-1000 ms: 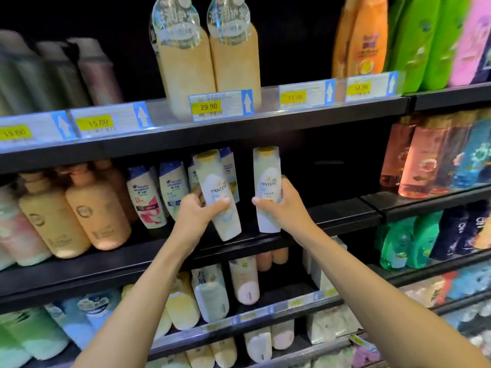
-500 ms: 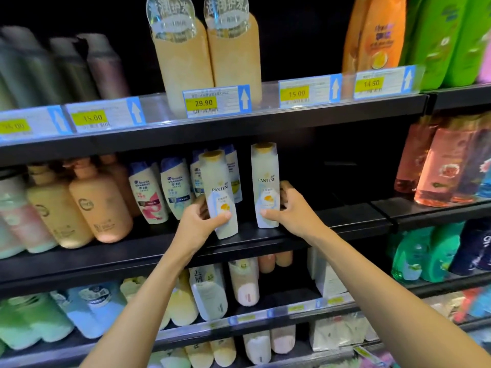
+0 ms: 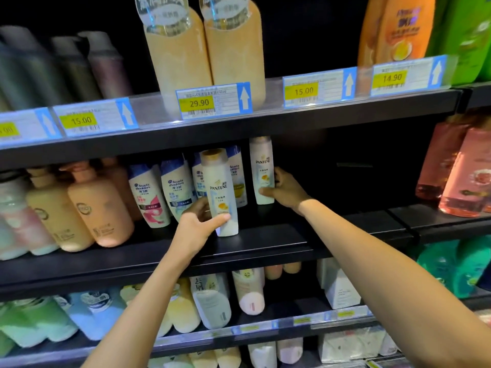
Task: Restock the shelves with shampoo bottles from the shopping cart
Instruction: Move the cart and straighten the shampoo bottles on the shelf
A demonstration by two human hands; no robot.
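Left hand [image 3: 198, 224], nearest, grips the lower half of a white, gold-capped plastic Pantene shampoo bottle [image 3: 220, 187], thumb across its front and fingers behind. The bottle leans slightly, its base low over the front of the black middle shelf [image 3: 265, 244]. Right hand [image 3: 287, 192], farther in, holds a second white Pantene bottle [image 3: 262, 166] from its right side, thumb across the lower label. This bottle stands upright, deeper on the same shelf. Behind the first bottle: white, blue-capped Head & Shoulders bottles [image 3: 150, 195]. Farther left: peach pump bottles [image 3: 99, 208]. Above: yellow price tags [image 3: 199, 103] on the upper shelf edge.
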